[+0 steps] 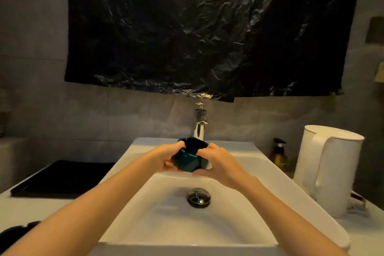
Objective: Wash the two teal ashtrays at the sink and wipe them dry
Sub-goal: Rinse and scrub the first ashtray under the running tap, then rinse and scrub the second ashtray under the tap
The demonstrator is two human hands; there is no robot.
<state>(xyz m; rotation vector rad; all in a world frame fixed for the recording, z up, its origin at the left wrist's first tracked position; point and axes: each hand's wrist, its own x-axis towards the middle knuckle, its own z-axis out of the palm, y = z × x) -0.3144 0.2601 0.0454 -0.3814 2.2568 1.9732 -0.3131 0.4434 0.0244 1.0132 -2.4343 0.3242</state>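
Teal ashtray (187, 160) gripped by left hand (166, 158) and right hand (220, 164) above sink (276, 189)

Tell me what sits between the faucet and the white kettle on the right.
An amber pump bottle with a black top stands between the faucet and the kettle, close beside the kettle. The head view shows it.

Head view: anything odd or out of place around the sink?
A crumpled black plastic sheet hangs on the wall above the sink, its lower edge sagging almost to the faucet. Nothing looks spilled or broken.
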